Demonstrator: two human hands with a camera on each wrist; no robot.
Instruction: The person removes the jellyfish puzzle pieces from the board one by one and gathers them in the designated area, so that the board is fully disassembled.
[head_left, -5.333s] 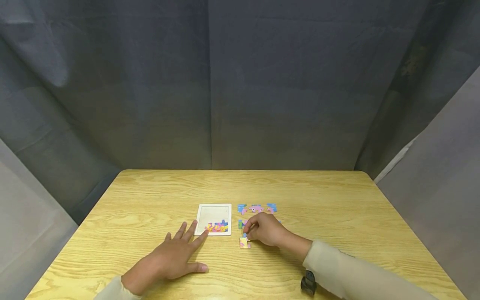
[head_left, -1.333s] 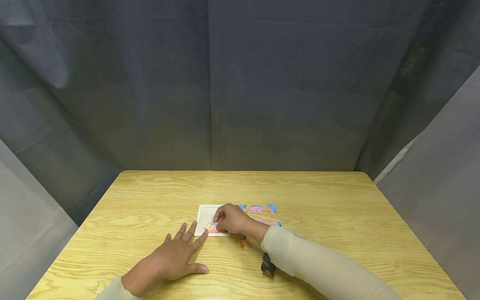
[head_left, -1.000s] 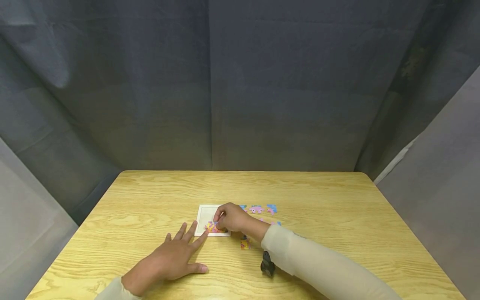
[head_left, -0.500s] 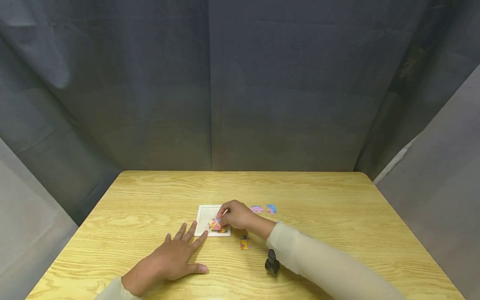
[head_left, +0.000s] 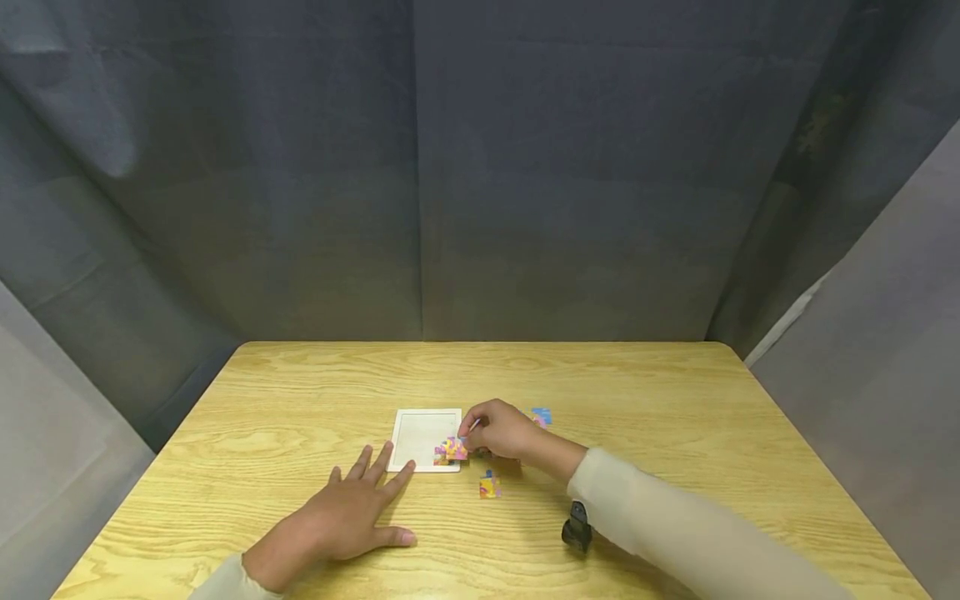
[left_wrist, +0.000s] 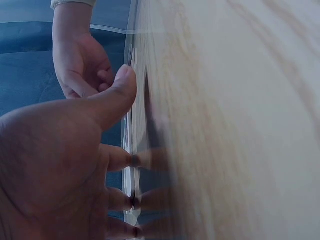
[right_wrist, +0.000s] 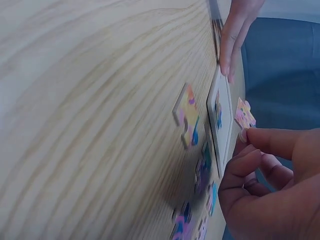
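My right hand (head_left: 504, 431) pinches a pink-and-yellow jigsaw puzzle piece (head_left: 453, 448) between thumb and forefinger, raised over the right side of a white puzzle tray (head_left: 416, 429). In the right wrist view the held puzzle piece (right_wrist: 245, 116) is tilted and apart from the tray. Beneath it, partly covered, another puzzle piece (head_left: 441, 460) lies in the tray's near right corner. My left hand (head_left: 347, 518) lies with fingers spread on the table, fingertips at the tray's near left edge.
A loose yellow-orange puzzle piece (head_left: 490, 486) lies right of the tray, nearer me. Farther back, a blue-and-pink piece (head_left: 542, 416) shows past my right hand, which hides several others. A black device (head_left: 576, 527) hangs at my right wrist. Grey curtains (head_left: 570, 183) surround the wooden table.
My right hand has lifted the pink-and-yellow puzzle piece from the tray's near row and carried it rightward, uncovering the tray floor. My left hand has stayed still.
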